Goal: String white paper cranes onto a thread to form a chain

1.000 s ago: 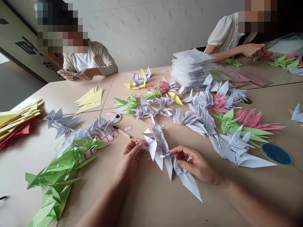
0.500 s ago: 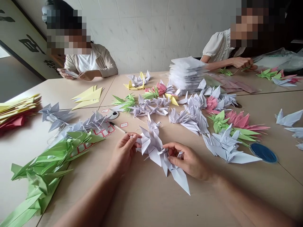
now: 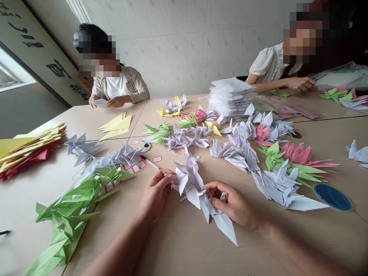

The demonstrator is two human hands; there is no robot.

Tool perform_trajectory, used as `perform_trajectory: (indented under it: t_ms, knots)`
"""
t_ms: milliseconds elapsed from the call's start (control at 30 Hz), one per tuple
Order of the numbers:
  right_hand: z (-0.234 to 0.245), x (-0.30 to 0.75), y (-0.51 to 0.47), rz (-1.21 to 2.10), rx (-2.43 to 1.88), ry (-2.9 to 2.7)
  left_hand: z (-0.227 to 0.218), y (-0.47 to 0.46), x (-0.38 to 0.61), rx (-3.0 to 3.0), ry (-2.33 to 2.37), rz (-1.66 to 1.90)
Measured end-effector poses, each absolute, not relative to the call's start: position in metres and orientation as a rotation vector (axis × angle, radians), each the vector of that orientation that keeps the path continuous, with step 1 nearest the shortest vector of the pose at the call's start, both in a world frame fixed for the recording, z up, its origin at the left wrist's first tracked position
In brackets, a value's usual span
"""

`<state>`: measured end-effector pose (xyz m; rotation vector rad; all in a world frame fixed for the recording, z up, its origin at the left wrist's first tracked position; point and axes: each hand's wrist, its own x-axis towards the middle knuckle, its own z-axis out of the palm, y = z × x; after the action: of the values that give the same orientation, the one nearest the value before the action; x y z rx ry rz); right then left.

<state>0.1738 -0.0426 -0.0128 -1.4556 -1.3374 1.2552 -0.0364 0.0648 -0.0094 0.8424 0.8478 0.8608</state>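
- Head view: compared with a second ago, the lowest crane, then a little apart, sits close against the rest of the white paper cranes (image 3: 188, 180); the right hand (image 3: 234, 205) has come in with it, while the left hand (image 3: 156, 191) keeps its pinch.
- The white paper cranes lie between the two hands, over the worktop (image 3: 175, 249), nearer the wearer than the white stack (image 3: 230, 100) and left of it.
- Left hand: thumb and forefinger pinch a paper tip at the cluster's left side.
- Right hand: thumb and fingers close around the lowest crane; its exact hold is partly hidden.
- The cluster looks pale with a lilac tinge, its crisp, pointed folds overlapping, one long wing slanting toward the wearer.
- Green paper cranes (image 3: 67, 226) lie left of the white stack and nearer; a blue disc (image 3: 332, 197), right of it and nearer.
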Motion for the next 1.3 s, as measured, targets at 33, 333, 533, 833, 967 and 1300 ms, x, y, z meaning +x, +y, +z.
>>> perform_trajectory:
  t_ms: [33,333,533,833,967,1300]
  knots:
    - [-0.013,0.174,-0.043,1.257,-1.455,-1.334,-0.01,0.065,-0.036,0.84,0.853,0.859]
    - [-0.006,0.172,-0.046,1.206,-1.503,-1.402,-0.007,0.063,-0.036,0.813,0.863,0.847]
    - [-0.01,0.171,-0.041,1.143,-1.546,-1.311,-0.007,0.063,-0.031,0.885,0.935,0.835]
    - [0.006,0.203,-0.009,1.115,-1.627,-1.548,0.015,0.086,-0.031,1.249,0.973,0.597]
    - [0.014,0.217,0.009,1.061,-1.611,-1.713,0.03,0.114,-0.03,1.404,0.921,0.452]
    - [0.018,0.195,0.033,1.077,-1.594,-1.66,0.003,0.125,-0.024,1.579,0.839,0.383]
